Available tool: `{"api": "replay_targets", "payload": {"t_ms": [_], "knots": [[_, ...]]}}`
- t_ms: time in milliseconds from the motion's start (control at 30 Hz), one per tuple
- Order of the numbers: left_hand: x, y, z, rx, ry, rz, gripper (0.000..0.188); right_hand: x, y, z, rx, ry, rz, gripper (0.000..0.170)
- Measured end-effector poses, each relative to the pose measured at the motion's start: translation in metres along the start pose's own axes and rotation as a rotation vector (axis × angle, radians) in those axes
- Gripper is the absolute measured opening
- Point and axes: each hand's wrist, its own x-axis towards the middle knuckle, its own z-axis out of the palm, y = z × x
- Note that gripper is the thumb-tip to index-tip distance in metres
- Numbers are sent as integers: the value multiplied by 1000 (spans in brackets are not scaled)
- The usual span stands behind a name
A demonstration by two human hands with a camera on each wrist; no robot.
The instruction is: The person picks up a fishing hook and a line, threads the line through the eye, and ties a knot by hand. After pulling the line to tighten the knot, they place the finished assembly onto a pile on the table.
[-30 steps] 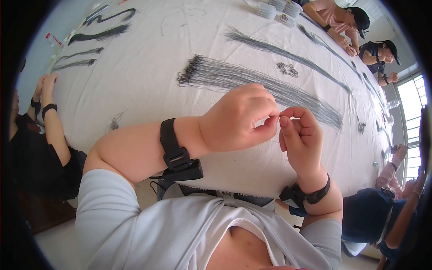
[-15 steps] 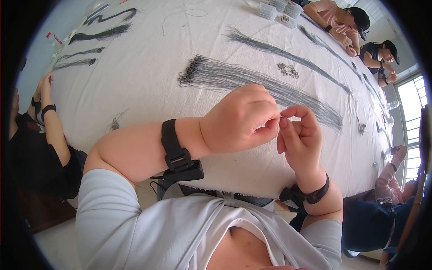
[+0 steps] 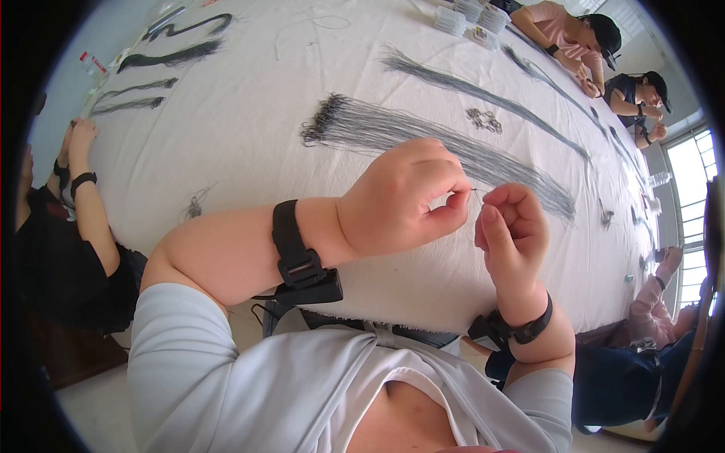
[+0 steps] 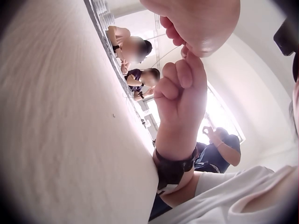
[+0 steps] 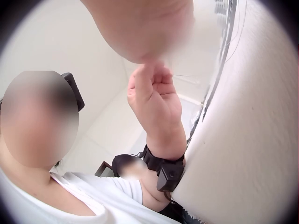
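Note:
In front of my chest, my left hand (image 3: 408,198) pinches a tiny dark piece (image 3: 473,189) between thumb and forefinger; its tip pokes out past the fingertips. My right hand (image 3: 519,230) is close beside it, fingers curled, with its thumb and forefinger at a thin line running from that piece. From the left fingertips a fine strand (image 5: 184,75) sticks out in the right wrist view. The piece's exact kind I cannot tell. Beyond the hands lies a wide bundle of thin grey lines (image 3: 423,140) with small dark loops (image 3: 323,121) at its left end.
On the white cloth (image 3: 249,136) lie another long grey bundle (image 3: 483,97), a heap of metal rings (image 3: 483,119) and dark bundles (image 3: 170,57) at far left. Clear plastic boxes (image 3: 451,20) stand at the back. Other people (image 3: 563,30) sit around the table.
My right hand has moved slightly right, away from the left fingertips, opening a small gap with a thin line in it. The left hand has barely moved.

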Motion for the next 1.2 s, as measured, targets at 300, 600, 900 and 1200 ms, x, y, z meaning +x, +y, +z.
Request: {"api": "replay_targets", "payload": {"t_ms": [300,600,900,1200], "knots": [[-1,-3,0,-7,17,19,19,-4,9,2,-322,7,-205,11],[-1,-4,1,24,-22,54,19,-1,-5,6,-646,-23,-461,20],[-3,-4,3,33,-54,54,20,1,-9,0,-762,-111,-610,24],[-2,-2,1,-1,-211,93,21,4,-18,-10,-967,-212,-873,30]]}}
